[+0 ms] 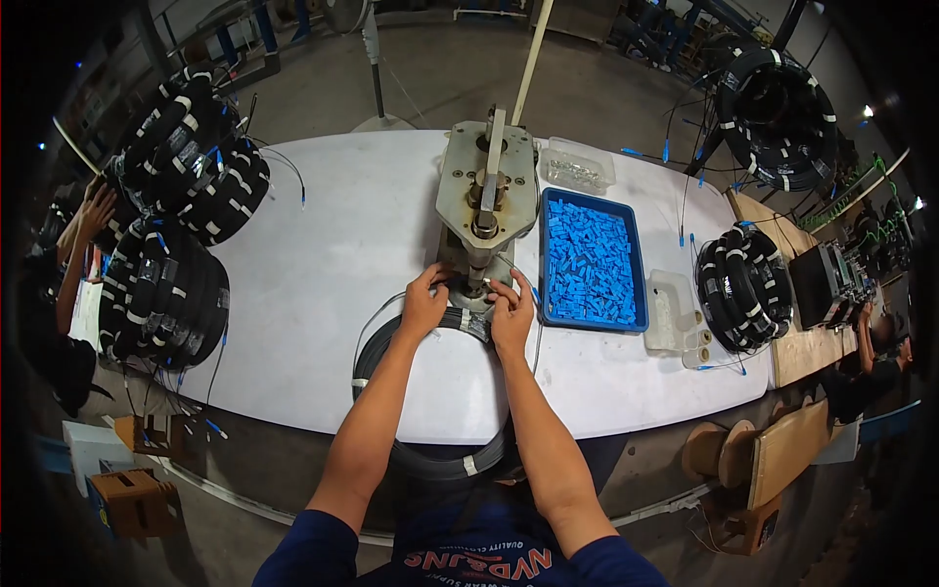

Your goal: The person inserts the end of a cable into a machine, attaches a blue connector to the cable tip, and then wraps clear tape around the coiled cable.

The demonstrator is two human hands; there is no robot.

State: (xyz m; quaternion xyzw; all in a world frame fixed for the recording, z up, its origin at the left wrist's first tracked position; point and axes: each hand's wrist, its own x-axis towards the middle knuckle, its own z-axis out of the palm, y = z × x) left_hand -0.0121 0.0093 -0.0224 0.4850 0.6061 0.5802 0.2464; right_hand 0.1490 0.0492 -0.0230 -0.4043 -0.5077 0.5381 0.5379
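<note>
A metal hand press (486, 186) with a lever on top stands on the table in front of me. At its base, my left hand (426, 299) is closed in a pinch on a thin cable (380, 315) coming from the left. My right hand (512, 313) is also closed, its fingertips together just under the press's ram; what they pinch is too small to make out. A coil of black cable (372, 367) with white tape bands lies below both hands and hangs over the table's front edge, partly hidden by my forearms.
Right of the press sits a blue tray (643, 293) full of small blue connector parts. Clear plastic boxes (599, 157) stand near it. Taped cable coils (166, 293) are stacked at left, with another coil (743, 289) at right. Other people (871, 352) are at both sides.
</note>
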